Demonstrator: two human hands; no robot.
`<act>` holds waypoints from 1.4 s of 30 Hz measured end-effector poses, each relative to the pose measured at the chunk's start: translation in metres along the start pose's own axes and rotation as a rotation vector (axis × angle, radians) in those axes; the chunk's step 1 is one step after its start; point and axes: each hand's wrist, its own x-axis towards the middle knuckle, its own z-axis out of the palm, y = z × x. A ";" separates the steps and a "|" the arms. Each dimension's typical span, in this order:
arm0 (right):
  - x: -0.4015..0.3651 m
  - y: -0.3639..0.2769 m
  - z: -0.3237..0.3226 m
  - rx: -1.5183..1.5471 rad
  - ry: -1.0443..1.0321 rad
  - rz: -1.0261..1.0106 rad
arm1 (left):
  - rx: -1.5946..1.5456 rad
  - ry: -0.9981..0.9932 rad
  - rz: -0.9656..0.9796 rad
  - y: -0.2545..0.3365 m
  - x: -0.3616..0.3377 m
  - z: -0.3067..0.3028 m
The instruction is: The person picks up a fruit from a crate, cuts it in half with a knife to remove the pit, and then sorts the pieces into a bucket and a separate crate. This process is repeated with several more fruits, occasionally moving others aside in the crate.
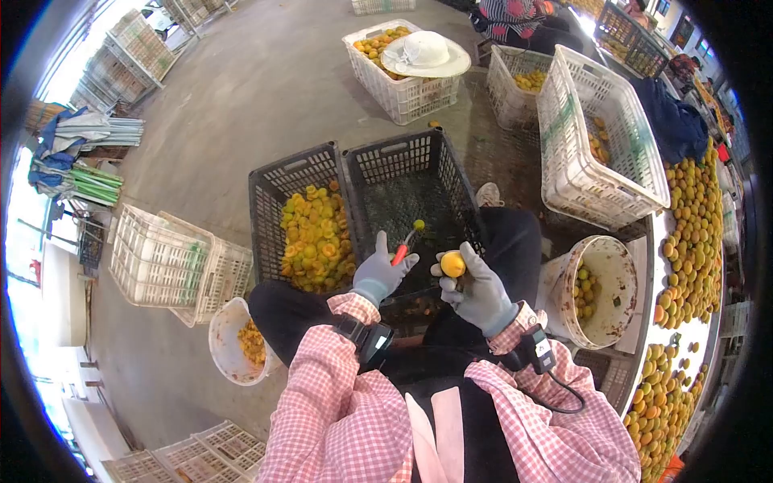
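My left hand (383, 269), in a grey glove, is closed around a small tool with a red handle (399, 254). A green piece (419, 225) shows at the tool's tip. My right hand (477, 289), gloved too, grips a yellow-orange fruit (452, 264) between thumb and fingers. Both hands are above my lap, a short gap apart. In front of them stands a black crate (412, 148) with small green bits on its floor. Beside it on the left, another black crate (266, 181) holds many yellow and greenish fruit pieces (316, 233).
A white bucket (625, 296) with fruit stands right of my knee, beside a table of fruit (691, 233). White crates (592, 145) are at upper right. A smaller bucket (229, 348) is at left. A person (523, 20) sits at the top.
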 end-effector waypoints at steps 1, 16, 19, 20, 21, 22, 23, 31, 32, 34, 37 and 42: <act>0.002 0.001 -0.004 -0.057 0.125 -0.001 | 0.319 0.148 0.146 0.001 0.000 0.002; 0.001 0.011 0.035 -0.704 0.122 -0.164 | 0.566 0.322 1.249 0.072 -0.066 -0.031; 0.004 0.009 0.038 -0.576 0.077 -0.041 | 0.588 0.329 1.274 0.075 -0.069 -0.035; 0.005 0.011 0.040 -0.544 0.049 -0.022 | 0.589 0.330 1.275 0.076 -0.070 -0.038; 0.003 0.011 0.047 -0.545 0.048 -0.021 | 0.620 0.337 1.300 0.079 -0.071 -0.041; -0.001 0.009 0.059 -0.496 0.077 -0.023 | 0.653 0.345 1.323 0.081 -0.073 -0.043; -0.003 0.010 0.067 -0.444 0.108 -0.024 | 0.655 0.345 1.322 0.082 -0.074 -0.046; -0.002 0.030 0.084 -0.469 0.202 -0.474 | 0.416 0.550 1.195 0.090 -0.087 -0.036; -0.004 0.031 0.088 -0.489 0.215 -0.547 | 0.416 0.549 1.197 0.088 -0.089 -0.034; -0.007 0.031 0.091 -0.568 0.206 -0.624 | 0.243 0.507 1.122 0.083 -0.090 -0.028; -0.005 0.029 0.088 -0.724 0.189 -0.769 | -0.274 0.515 0.881 0.074 -0.097 0.003; 0.033 0.019 0.073 -0.854 0.147 -0.883 | -0.550 0.260 0.379 0.080 -0.100 0.013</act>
